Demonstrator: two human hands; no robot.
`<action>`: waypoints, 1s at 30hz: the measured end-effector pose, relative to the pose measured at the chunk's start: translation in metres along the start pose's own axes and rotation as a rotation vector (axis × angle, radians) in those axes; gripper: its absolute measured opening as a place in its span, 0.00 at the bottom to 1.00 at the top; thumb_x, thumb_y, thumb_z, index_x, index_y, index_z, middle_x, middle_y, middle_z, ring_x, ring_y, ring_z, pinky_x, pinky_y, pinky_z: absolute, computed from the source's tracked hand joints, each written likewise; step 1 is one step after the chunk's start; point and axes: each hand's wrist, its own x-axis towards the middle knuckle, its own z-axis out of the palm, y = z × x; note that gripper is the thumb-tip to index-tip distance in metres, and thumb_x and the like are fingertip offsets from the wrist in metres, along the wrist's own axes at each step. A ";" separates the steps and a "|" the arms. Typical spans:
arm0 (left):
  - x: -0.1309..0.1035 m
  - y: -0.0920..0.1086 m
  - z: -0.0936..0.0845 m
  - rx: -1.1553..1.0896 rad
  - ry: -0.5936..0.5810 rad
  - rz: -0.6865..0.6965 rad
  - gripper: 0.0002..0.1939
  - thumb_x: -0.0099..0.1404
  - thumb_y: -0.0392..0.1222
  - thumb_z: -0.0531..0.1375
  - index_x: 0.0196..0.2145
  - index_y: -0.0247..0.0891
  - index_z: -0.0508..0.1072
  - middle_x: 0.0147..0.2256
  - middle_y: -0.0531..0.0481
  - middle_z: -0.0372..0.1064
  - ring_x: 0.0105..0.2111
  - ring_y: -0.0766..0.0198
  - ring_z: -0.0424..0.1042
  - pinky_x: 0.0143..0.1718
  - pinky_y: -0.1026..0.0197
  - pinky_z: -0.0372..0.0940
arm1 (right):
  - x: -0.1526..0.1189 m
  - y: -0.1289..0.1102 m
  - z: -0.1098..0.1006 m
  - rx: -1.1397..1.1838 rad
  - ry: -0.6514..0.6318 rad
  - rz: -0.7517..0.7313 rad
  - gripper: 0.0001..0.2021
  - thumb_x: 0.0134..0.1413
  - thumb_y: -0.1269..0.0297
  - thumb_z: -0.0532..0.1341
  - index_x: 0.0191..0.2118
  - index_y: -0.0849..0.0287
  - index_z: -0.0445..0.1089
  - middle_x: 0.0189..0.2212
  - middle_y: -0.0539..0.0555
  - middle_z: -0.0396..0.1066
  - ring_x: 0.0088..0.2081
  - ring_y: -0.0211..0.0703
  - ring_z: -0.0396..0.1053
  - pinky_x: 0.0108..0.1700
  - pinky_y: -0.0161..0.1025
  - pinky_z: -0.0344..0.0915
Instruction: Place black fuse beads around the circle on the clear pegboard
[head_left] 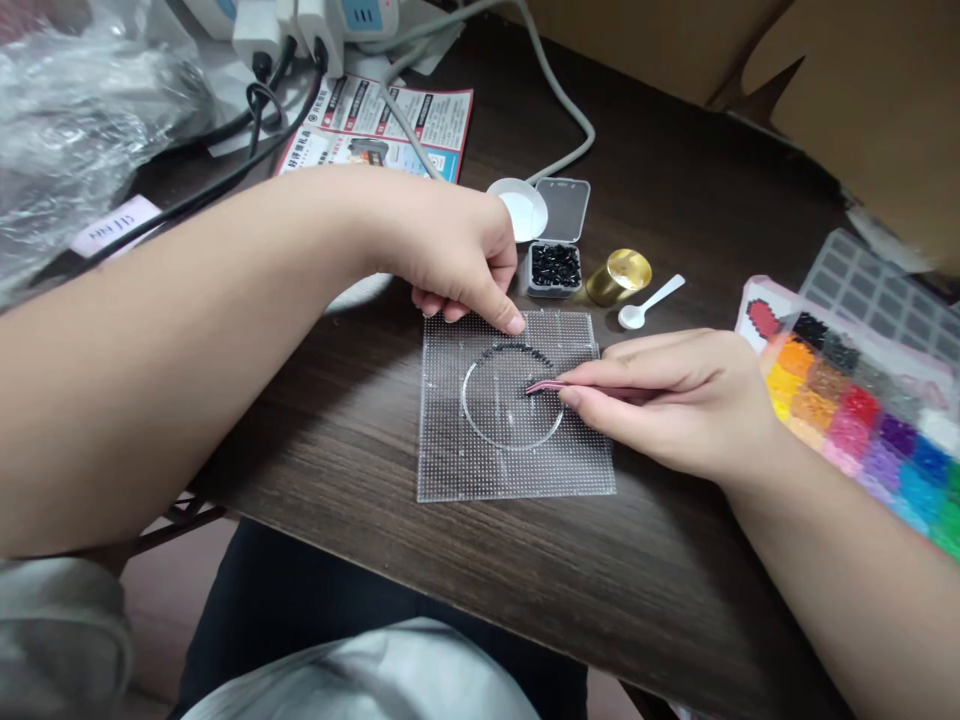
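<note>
A clear square pegboard (457, 475) lies flat on the dark wood table. On it is a thin white ring outline (471, 420), with a row of small black beads (517, 347) along its top arc. My left hand (469, 250) has its fingers curled and its thumb on the board's far edge. Pinched in my right hand (675, 400) is a pair of pink tweezers (553, 384), tips down inside the ring. Something dark is at the tips, too small to make out. Just beyond the board stands an open clear box of black beads (555, 268).
A gold cup (619, 277) and a white spoon (652, 302) lie right of the bead box; a white round dish (521, 208) is behind it. At right sits a tray of coloured beads (862, 430). Cables (574, 145), a leaflet (405, 115) and plastic wrap (97, 120) occupy the back left.
</note>
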 end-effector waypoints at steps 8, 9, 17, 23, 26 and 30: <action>-0.002 0.000 0.000 0.013 -0.016 -0.018 0.27 0.58 0.69 0.83 0.24 0.49 0.81 0.26 0.46 0.79 0.29 0.51 0.78 0.37 0.49 0.68 | 0.000 0.001 -0.001 0.019 -0.017 -0.015 0.08 0.73 0.66 0.80 0.47 0.44 1.00 0.27 0.49 0.87 0.21 0.38 0.73 0.21 0.39 0.65; -0.002 0.000 0.000 0.015 -0.012 -0.028 0.26 0.57 0.69 0.83 0.24 0.49 0.81 0.26 0.46 0.79 0.29 0.51 0.78 0.37 0.48 0.68 | 0.000 0.001 -0.001 0.012 -0.016 -0.011 0.08 0.73 0.66 0.80 0.47 0.44 1.00 0.28 0.49 0.88 0.21 0.39 0.74 0.22 0.39 0.66; -0.002 0.002 0.000 0.000 -0.005 -0.040 0.26 0.55 0.65 0.86 0.21 0.49 0.80 0.22 0.47 0.79 0.24 0.54 0.75 0.33 0.49 0.67 | 0.000 0.001 0.000 0.019 -0.013 -0.029 0.09 0.73 0.68 0.80 0.47 0.45 1.00 0.26 0.48 0.85 0.20 0.37 0.71 0.21 0.38 0.62; -0.002 -0.001 0.000 -0.002 -0.013 -0.012 0.26 0.55 0.66 0.86 0.22 0.50 0.81 0.23 0.47 0.80 0.25 0.53 0.77 0.34 0.49 0.69 | -0.001 0.003 -0.002 0.005 -0.030 0.009 0.07 0.73 0.64 0.80 0.47 0.44 1.00 0.28 0.49 0.87 0.21 0.39 0.73 0.21 0.40 0.65; -0.001 -0.002 0.001 -0.004 -0.008 -0.001 0.26 0.55 0.67 0.86 0.22 0.50 0.81 0.24 0.47 0.80 0.28 0.52 0.79 0.34 0.50 0.68 | -0.001 0.003 -0.003 0.009 -0.038 0.012 0.07 0.73 0.64 0.80 0.48 0.44 1.00 0.28 0.50 0.88 0.22 0.40 0.75 0.22 0.40 0.66; -0.002 0.000 0.002 0.009 -0.005 -0.011 0.26 0.60 0.67 0.84 0.23 0.49 0.81 0.24 0.47 0.79 0.27 0.52 0.79 0.35 0.50 0.69 | 0.000 0.002 -0.002 0.015 -0.046 0.000 0.08 0.73 0.65 0.79 0.47 0.45 1.00 0.29 0.50 0.89 0.23 0.40 0.77 0.23 0.40 0.67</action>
